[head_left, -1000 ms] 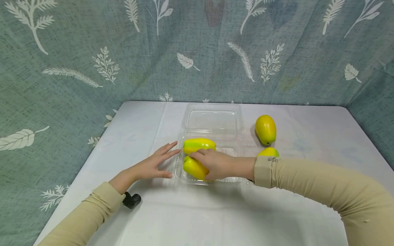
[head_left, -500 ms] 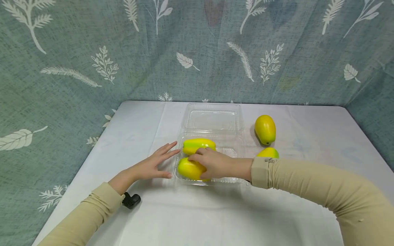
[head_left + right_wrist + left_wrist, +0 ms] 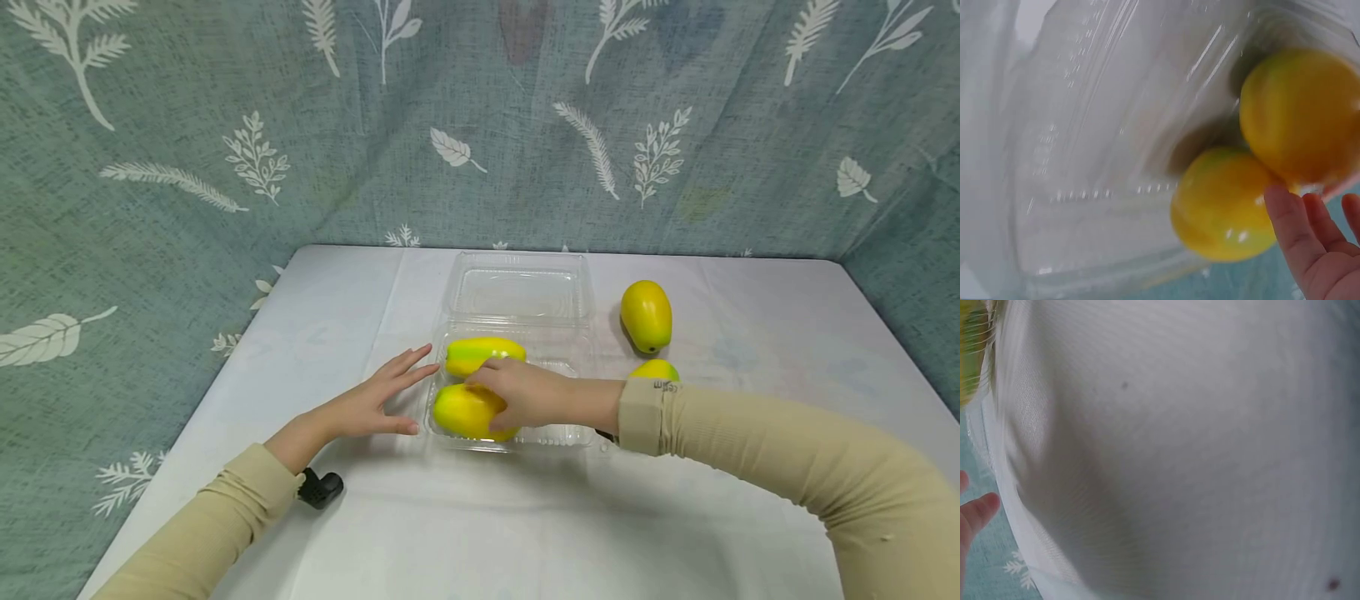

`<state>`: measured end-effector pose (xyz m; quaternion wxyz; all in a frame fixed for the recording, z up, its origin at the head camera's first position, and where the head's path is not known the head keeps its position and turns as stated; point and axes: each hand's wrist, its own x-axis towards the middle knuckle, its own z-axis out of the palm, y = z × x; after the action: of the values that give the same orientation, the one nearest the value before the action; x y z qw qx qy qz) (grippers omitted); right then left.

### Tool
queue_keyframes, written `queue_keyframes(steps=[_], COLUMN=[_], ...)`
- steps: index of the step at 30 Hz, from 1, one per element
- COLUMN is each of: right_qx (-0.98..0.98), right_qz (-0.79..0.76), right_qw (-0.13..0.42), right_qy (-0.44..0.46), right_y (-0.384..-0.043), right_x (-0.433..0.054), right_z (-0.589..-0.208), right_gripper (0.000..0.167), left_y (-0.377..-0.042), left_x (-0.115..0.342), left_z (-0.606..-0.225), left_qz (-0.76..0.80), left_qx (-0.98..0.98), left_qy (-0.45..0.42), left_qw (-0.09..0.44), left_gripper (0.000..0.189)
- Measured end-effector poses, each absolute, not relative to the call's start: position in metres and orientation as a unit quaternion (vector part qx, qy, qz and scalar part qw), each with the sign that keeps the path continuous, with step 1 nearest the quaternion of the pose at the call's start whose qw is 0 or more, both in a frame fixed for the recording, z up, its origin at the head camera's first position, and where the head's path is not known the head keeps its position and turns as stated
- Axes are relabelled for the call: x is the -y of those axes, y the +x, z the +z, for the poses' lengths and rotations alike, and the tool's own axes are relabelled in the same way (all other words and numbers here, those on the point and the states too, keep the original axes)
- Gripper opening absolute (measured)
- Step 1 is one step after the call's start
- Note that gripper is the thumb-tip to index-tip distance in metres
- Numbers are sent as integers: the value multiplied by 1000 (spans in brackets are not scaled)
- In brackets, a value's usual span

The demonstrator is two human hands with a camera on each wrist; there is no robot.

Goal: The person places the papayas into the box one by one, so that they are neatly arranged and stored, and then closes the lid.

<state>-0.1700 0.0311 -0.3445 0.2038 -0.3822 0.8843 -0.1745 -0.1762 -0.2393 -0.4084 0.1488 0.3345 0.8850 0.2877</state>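
Note:
A clear plastic clamshell box (image 3: 558,435) lies with its lid (image 3: 525,292) folded back. In its left half are two yellow-green mangoes, the rear mango (image 3: 480,354) and the front mango (image 3: 463,410). My right hand (image 3: 532,396) is at the front mango's right end, fingers over its far side and thumb on its near side. In the right wrist view, those fingers (image 3: 1294,225) look nearly straight beside both mangoes. My left hand (image 3: 371,404) spreads its fingers just left of the box's edge and holds nothing; in the left wrist view, one fingertip (image 3: 985,506) shows at the left.
To the right of the box lie a whole mango (image 3: 647,317) and another mango (image 3: 656,370), partly hidden by my right sleeve. The white-covered table (image 3: 525,533) meets a leaf-patterned curtain (image 3: 517,125) at the back. A black wrist device (image 3: 321,490) sits under my left wrist.
The front mango has turned from slanted to lying level and shifted slightly left in the box. My right hand has drawn back slightly rightward along it. The left hand has stayed put.

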Motion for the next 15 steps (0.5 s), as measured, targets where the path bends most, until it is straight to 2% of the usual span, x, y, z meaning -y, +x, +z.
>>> queue_keyframes(steps=[5, 15], right_qx=[-887, -896], right_qz=[-191, -219], right_qw=[204, 155], right_qy=[-368, -354], right_y=[-176, -187], right_x=[-42, -76], right_z=[-330, -311], right_gripper=[56, 55], left_y=[-177, -177], left_x=[239, 239], left_z=[-407, -409], left_qz=[287, 289], left_qx=[-885, -881], left_qy=[335, 345], left_qw=[150, 144], left_gripper=[80, 80])
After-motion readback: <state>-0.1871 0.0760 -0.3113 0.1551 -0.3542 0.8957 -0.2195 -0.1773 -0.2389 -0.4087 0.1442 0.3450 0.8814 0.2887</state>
